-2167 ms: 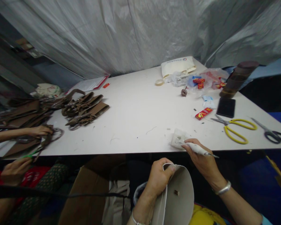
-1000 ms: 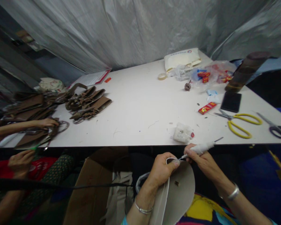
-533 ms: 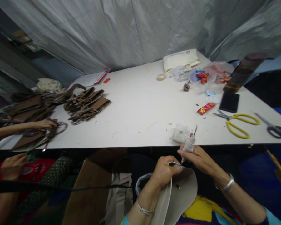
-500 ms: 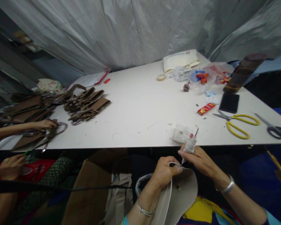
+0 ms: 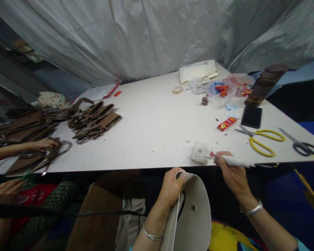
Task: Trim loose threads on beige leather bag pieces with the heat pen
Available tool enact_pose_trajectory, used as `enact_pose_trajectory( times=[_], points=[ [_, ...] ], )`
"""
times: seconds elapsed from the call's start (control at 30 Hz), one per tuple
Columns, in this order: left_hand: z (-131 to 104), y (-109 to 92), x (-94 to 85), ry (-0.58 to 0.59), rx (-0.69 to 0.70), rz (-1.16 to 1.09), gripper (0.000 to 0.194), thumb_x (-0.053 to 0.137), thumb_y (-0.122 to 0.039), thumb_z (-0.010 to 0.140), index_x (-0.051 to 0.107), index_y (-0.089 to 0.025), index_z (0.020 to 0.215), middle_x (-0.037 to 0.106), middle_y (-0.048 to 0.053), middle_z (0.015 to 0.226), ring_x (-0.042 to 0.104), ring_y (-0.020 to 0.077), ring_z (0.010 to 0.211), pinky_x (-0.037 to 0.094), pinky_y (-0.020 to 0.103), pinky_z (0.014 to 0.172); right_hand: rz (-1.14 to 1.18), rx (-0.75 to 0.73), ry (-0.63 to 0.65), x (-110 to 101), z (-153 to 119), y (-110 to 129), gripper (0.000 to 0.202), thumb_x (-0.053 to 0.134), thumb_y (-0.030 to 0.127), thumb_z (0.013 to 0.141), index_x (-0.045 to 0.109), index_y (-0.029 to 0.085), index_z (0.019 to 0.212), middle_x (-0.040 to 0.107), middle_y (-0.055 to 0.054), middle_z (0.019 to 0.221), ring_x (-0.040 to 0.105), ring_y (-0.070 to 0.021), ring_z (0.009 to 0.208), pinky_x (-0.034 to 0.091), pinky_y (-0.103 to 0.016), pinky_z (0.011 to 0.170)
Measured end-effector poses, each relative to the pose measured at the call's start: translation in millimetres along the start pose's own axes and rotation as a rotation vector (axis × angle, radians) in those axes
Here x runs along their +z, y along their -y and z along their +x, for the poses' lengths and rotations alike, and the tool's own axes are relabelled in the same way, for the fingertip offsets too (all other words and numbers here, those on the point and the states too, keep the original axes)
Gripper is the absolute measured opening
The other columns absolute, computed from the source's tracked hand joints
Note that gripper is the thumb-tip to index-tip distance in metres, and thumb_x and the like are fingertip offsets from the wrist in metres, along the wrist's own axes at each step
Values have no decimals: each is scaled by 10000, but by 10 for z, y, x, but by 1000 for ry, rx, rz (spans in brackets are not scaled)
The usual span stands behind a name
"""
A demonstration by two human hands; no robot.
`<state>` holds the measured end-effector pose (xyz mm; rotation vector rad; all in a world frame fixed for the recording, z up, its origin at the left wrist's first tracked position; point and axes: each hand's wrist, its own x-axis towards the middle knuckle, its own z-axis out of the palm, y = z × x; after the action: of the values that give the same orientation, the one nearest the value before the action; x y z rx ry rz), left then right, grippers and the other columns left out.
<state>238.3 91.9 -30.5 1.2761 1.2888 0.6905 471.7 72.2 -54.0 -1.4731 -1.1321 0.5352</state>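
Observation:
My left hand is closed on the top edge of a cream-coloured bag below the table's front edge. The bag's flap hangs open, with a small metal clasp on its inner face. To the right, my right hand grips a white squeeze bottle, now lying nearly level and apart from the bag. A thin metal tip points left from that hand, at a whitish block on the table edge; whether it touches the block I cannot tell.
Yellow-handled scissors, black-handled scissors, a phone and a red box lie on the right. Brown bags are piled at left, where a co-worker's hand works. A cardboard box stands below.
My right hand has moved away from the bag edge, tipping the squeeze bottle from upright to nearly level. My left hand still holds the bag, whose flap is spread wider.

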Motion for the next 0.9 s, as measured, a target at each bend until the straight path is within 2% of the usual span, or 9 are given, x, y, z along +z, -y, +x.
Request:
enact_pose_trajectory(
  times=[0.2,0.33,0.4,0.47,0.57,0.7,0.77,0.83,0.9],
  points=[
    [46,5,-115,26,2,22,163,693,-300,752,716,-144,791,643,27,725,536,163,714,413,276,707,-28,-199,71,113,9,-42,249,610,457,1066,681,225,1009,696,-31,905,670,-220,819,532,-331,781],
    [73,12,-131,-1,-94,-248,235,796,-331,663,680,-146,750,580,-10,651,475,126,633,377,255,642,-179,-395,132,125,14,-26,189,605,388,1084,680,218,1047,725,-53,976,690,-241,901,522,-361,874],
    [83,18,-141,-6,-159,-402,328,864,-362,610,665,-149,759,568,-24,631,467,113,605,369,246,619,-321,-534,159,112,18,10,183,587,361,1099,673,200,1085,731,-65,982,692,-246,898,513,-367,868],
    [86,33,-149,-20,-206,-491,410,921,-382,558,664,-147,775,580,-26,628,480,108,593,377,240,611,-442,-606,148,99,27,55,198,586,359,1103,666,179,1093,730,-78,969,691,-252,872,504,-366,829],
    [87,74,-156,-53,-238,-545,476,970,-378,501,662,-141,777,596,-26,627,498,102,585,393,233,608,-544,-620,138,101,53,96,236,575,379,1110,658,170,1038,719,-80,924,683,-251,824,484,-360,777],
    [92,128,-167,-72,-255,-610,498,987,-356,477,654,-144,781,609,-25,632,516,102,576,401,230,597,-500,-587,171,98,88,81,276,551,412,1118,649,174,1018,716,-70,905,681,-234,788,482,-345,740],
    [89,135,-174,-58,-254,-624,488,984,-345,483,655,-143,780,610,-23,633,519,102,572,402,229,592,-475,-585,138,78,80,82,254,576,405,1106,664,178,1034,728,-77,938,688,-245,822,489,-353,772],
    [76,125,-175,-26,-252,-624,472,981,-346,498,658,-140,774,611,-18,632,525,105,567,404,231,587,-391,-544,106,61,45,114,222,609,397,1086,682,190,1052,738,-79,987,695,-257,887,499,-363,836],
    [54,102,-168,20,-249,-617,453,975,-348,520,660,-139,770,618,-11,641,533,109,569,411,234,590,-197,-403,141,66,-12,174,207,609,400,1081,686,211,1041,733,-57,960,694,-243,890,511,-352,855]
  ],
)
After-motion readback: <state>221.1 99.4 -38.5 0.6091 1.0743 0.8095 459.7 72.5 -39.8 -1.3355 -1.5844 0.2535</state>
